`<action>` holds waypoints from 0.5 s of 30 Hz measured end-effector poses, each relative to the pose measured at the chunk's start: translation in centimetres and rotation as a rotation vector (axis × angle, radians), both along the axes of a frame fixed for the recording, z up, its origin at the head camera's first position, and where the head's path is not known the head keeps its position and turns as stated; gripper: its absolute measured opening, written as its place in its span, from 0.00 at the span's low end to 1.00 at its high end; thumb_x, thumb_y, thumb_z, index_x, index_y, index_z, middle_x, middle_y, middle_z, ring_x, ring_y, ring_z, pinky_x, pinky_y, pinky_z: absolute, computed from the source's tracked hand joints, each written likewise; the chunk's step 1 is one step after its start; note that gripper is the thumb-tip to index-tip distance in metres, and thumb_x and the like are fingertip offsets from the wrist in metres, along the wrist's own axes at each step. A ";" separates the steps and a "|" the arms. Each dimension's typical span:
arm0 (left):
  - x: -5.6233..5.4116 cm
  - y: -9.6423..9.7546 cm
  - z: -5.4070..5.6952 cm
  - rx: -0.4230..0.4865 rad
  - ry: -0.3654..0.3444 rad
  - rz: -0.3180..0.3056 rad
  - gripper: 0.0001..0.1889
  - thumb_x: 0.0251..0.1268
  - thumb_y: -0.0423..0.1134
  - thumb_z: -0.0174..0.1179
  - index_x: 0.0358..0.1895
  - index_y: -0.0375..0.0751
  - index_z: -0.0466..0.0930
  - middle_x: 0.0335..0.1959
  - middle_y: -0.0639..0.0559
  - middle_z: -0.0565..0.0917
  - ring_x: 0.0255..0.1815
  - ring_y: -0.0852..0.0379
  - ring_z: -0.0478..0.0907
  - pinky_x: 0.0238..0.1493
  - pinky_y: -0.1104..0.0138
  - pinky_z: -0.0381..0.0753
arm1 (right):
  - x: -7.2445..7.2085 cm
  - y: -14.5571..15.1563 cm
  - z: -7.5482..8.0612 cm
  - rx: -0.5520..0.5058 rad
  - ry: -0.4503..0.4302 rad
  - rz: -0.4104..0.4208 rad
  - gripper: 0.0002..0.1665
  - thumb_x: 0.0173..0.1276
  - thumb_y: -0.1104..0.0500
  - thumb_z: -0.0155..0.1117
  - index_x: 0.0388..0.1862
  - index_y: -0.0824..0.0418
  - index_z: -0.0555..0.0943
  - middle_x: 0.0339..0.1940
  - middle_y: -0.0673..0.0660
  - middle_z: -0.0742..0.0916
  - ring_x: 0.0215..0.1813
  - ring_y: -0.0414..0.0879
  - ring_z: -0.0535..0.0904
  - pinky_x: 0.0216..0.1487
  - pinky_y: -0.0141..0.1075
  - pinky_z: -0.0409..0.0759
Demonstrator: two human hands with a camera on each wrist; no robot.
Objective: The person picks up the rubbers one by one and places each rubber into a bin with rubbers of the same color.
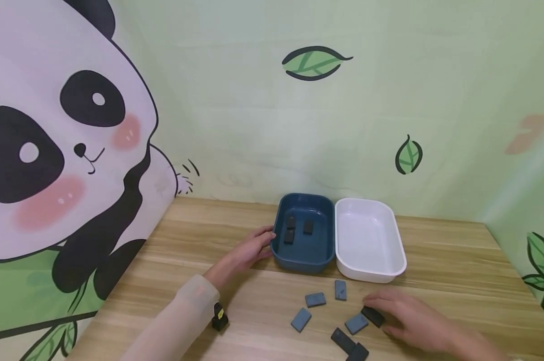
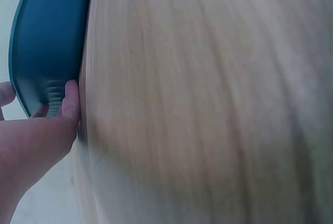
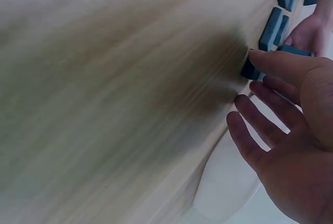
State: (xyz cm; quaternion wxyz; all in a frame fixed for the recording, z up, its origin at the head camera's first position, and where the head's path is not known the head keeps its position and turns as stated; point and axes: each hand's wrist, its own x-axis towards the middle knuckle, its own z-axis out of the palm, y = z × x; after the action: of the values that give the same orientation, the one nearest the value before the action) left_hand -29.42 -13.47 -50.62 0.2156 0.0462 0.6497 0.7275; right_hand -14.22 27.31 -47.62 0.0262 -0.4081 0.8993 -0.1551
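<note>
My left hand [image 1: 252, 248] holds the left side of the dark blue tray [image 1: 278, 258], thumb by the rim and fingers against the outer wall [image 2: 49, 52]. Three small black blocks lie inside that tray, one of them a black block [image 1: 308, 227] standing apart. At the front right, my right hand [image 1: 418, 321] has thumb and forefinger at either end of a black rectangular block [image 1: 373, 316] on the table. In the right wrist view that block [image 3: 250, 71] shows beside the thumb tip; the other fingers are spread. A blue-grey block [image 1: 356, 324] lies right beside it.
A white tray [image 1: 402, 258] stands against the blue tray's right side. Several blue-grey blocks [image 1: 315, 300] are scattered in front of the trays. Two black blocks [image 1: 343, 341] touch each other near the front edge of view. Behind the wooden table [image 1: 208, 215] hangs a panda-printed backdrop.
</note>
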 end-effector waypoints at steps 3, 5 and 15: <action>-0.1 0.0 0.0 -0.005 -0.005 0.007 0.30 0.83 0.40 0.50 0.82 0.33 0.58 0.77 0.34 0.70 0.78 0.43 0.67 0.75 0.49 0.71 | 0.1 0.1 -0.4 -0.011 0.041 0.020 0.31 0.61 0.63 0.80 0.65 0.57 0.84 0.64 0.54 0.85 0.64 0.54 0.81 0.59 0.50 0.85; 0.0 0.0 0.1 -0.012 -0.002 0.006 0.30 0.83 0.40 0.49 0.82 0.34 0.59 0.77 0.34 0.70 0.78 0.43 0.68 0.75 0.49 0.71 | 0.1 0.2 -0.5 -0.012 0.057 0.023 0.31 0.61 0.63 0.80 0.65 0.57 0.84 0.65 0.54 0.85 0.64 0.54 0.81 0.59 0.51 0.85; 0.1 0.0 0.0 -0.012 -0.001 -0.003 0.31 0.84 0.40 0.49 0.82 0.33 0.57 0.78 0.33 0.69 0.78 0.41 0.67 0.76 0.48 0.70 | 0.2 0.4 -0.8 0.014 0.093 0.040 0.31 0.61 0.63 0.81 0.64 0.56 0.85 0.62 0.53 0.86 0.62 0.52 0.82 0.56 0.50 0.86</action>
State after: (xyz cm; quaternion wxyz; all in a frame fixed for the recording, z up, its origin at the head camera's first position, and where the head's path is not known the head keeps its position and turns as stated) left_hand -29.31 -13.49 -50.64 0.2174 0.0456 0.6538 0.7234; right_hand -14.07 27.70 -48.39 -0.0098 -0.4324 0.8924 -0.1288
